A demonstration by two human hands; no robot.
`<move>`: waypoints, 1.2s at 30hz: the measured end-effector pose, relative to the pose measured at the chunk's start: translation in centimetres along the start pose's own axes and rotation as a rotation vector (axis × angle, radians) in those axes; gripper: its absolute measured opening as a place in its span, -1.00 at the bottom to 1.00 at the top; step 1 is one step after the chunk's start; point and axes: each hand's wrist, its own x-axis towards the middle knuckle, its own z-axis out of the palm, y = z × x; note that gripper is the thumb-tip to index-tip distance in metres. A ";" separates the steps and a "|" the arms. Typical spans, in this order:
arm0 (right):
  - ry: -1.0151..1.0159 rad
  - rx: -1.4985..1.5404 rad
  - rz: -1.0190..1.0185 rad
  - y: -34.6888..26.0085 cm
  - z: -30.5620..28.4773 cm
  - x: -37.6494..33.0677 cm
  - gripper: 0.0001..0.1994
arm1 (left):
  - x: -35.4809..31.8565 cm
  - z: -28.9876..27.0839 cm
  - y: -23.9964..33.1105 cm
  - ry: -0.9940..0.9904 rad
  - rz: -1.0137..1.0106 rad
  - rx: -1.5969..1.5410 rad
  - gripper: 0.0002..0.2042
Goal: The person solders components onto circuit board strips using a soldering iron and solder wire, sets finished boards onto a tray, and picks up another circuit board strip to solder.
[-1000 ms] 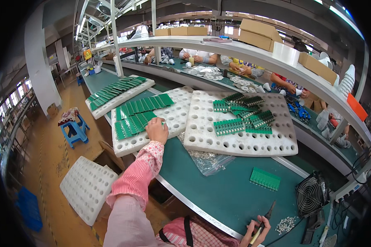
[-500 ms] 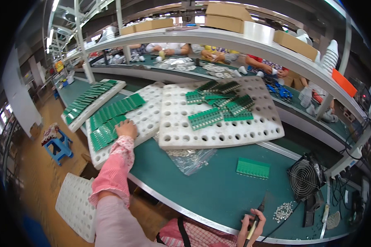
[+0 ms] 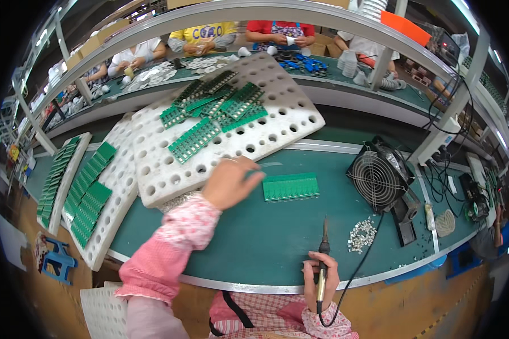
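Observation:
My right hand (image 3: 322, 277) grips a soldering iron (image 3: 323, 246) near the front edge of the green bench, its tip pointing away from me. My left hand (image 3: 231, 182) hovers by the near edge of a white foam board (image 3: 291, 116), thumb apart from the fingers and nothing visible in it. Just right of that hand a green circuit board panel (image 3: 290, 187) lies flat on the bench. Behind the hand, more green circuit boards (image 3: 195, 139) are piled loosely on the foam board. To the right of the iron lies a heap of small pale components (image 3: 362, 236).
A black fan (image 3: 377, 179) stands at right, with cables (image 3: 444, 169) beyond it. Further foam boards (image 3: 116, 206) at left bear rows of green panels (image 3: 87, 212). A shelf rail (image 3: 249, 10) crosses above; several people work across the bench. A blue stool (image 3: 59, 261) stands at lower left.
My left hand has left the panels on the left foam board and moved right, towards the single panel. The view has turned right. The soldering iron stays in my right hand.

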 end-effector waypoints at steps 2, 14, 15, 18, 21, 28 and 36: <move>-0.001 0.017 -0.002 0.0 -0.2 -0.3 -0.76 | 0.9 3.6 1.8 -0.184 0.054 0.071 -0.52; -0.043 -0.067 -0.155 -5.0 -5.2 0.2 -0.67 | -0.5 3.2 2.9 -0.592 0.194 0.092 -0.30; -0.015 -0.099 -0.127 -6.0 -6.5 0.7 -0.67 | -0.6 2.4 3.2 -0.660 0.253 0.120 -0.28; -0.094 -0.249 -0.223 -8.2 -9.4 2.7 -0.60 | -0.6 2.4 5.5 -0.862 0.327 0.087 -0.24; -0.188 -0.495 -0.335 -11.9 -12.6 4.0 -0.53 | -0.6 2.6 7.7 -0.967 0.433 0.062 -0.23; -0.116 -0.779 -0.460 -12.3 -16.4 2.8 -0.56 | -4.4 1.2 9.3 -0.506 0.329 -0.075 -0.65; -0.181 -0.431 -0.193 -4.9 -6.3 -0.7 -0.61 | -10.7 1.0 13.3 -0.330 0.389 0.007 -0.81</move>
